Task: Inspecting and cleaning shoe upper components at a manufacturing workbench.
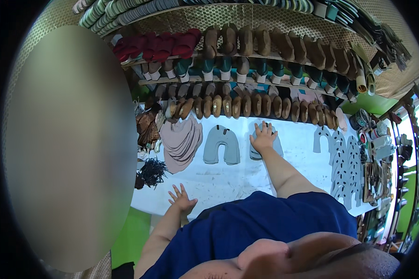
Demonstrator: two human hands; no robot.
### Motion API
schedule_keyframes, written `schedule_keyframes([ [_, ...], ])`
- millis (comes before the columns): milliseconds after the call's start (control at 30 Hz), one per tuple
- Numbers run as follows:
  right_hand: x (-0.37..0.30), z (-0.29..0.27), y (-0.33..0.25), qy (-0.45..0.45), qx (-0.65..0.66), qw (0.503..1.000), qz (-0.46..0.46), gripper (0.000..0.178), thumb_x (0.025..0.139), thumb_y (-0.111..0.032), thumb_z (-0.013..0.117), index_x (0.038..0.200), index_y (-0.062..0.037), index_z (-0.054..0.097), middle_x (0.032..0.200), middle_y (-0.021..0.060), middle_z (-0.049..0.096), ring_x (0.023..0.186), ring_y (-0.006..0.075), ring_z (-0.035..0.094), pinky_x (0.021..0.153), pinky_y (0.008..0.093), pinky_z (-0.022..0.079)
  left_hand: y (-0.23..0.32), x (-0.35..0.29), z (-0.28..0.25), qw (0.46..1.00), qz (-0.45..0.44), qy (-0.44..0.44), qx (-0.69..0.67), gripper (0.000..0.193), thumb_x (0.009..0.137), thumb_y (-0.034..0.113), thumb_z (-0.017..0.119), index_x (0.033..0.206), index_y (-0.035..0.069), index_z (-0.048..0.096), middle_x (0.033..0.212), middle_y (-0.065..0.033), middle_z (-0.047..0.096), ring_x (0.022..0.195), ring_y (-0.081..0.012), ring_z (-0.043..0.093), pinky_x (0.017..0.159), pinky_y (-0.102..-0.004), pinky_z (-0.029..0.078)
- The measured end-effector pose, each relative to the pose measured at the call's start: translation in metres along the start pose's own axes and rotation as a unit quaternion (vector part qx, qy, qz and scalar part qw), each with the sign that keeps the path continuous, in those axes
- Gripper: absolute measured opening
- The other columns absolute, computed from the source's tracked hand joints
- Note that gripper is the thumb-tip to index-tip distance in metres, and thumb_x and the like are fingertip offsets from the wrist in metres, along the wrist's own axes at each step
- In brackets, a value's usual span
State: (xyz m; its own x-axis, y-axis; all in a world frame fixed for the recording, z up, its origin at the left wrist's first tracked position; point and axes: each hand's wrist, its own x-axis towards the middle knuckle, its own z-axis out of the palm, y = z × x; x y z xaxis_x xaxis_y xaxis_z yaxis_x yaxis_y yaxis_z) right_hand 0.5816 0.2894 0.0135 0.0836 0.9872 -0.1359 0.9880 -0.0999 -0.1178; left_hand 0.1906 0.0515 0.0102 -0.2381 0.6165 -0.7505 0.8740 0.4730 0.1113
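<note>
Can count one white table (228,179), two stacks of grey U-shaped pieces (221,136) (276,143) toward its far edge, one fanned pile of pink pieces (184,144) near its far left corner, one bundle of black strips (152,173) at its left edge.

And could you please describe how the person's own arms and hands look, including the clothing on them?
The left hand and right hand are bare, without gloves. The forearms are uncovered too, with no watch or bracelet visible, below a dark blue fabric top. Any rings would be too small to make out.
</note>
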Motion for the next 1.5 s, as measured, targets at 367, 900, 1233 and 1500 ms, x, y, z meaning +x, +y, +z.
schedule_keyframes([
  [367,-0.002,-0.014,-0.017,0.008,-0.012,0.999,0.030,0.065,0.096,-0.051,0.046,0.153,-0.0236,0.033,0.165,0.0090,0.009,0.150,0.0386,0.003,0.110,0.0739,0.007,0.006,-0.010,-0.004,1.000,0.002,-0.004,0.007,0.127,0.077,0.063,0.069,0.154,0.017,-0.020,0.157,-0.0243,-0.028,0.141,-0.0538,-0.024,0.110,-0.0700,-0.003],
  [900,0.010,0.007,-0.108,0.005,0.153,0.981,-0.115,0.021,0.087,-0.019,0.061,0.106,-0.0136,0.067,0.122,0.0077,0.064,0.136,0.0338,0.042,0.106,0.0785,0.013,0.001,-0.005,-0.002,1.000,0.006,-0.009,-0.014,0.123,0.079,0.065,0.065,0.154,0.020,-0.022,0.156,-0.0219,-0.033,0.140,-0.0543,-0.026,0.110,-0.0714,-0.001],
  [1233,-0.054,-0.031,-0.116,0.048,0.231,0.944,-0.230,0.024,0.086,-0.019,0.065,0.108,-0.0208,0.071,0.106,0.0043,0.069,0.112,0.0258,0.060,0.110,0.0720,0.015,-0.008,-0.001,-0.003,0.999,0.031,-0.016,-0.013,0.124,0.078,0.072,0.062,0.154,0.020,-0.021,0.156,-0.0219,-0.032,0.141,-0.0543,-0.025,0.110,-0.0717,0.000],
  [1500,-0.150,-0.118,-0.093,0.004,0.264,0.906,-0.331,0.018,0.083,-0.018,0.070,0.101,-0.0166,0.072,0.098,0.0027,0.070,0.104,0.0237,0.063,0.111,0.0624,0.025,-0.011,0.002,0.001,0.998,0.054,0.011,-0.018,0.125,0.076,0.075,0.061,0.155,0.020,-0.019,0.156,-0.0228,-0.032,0.139,-0.0557,-0.026,0.108,-0.0741,0.000],
])
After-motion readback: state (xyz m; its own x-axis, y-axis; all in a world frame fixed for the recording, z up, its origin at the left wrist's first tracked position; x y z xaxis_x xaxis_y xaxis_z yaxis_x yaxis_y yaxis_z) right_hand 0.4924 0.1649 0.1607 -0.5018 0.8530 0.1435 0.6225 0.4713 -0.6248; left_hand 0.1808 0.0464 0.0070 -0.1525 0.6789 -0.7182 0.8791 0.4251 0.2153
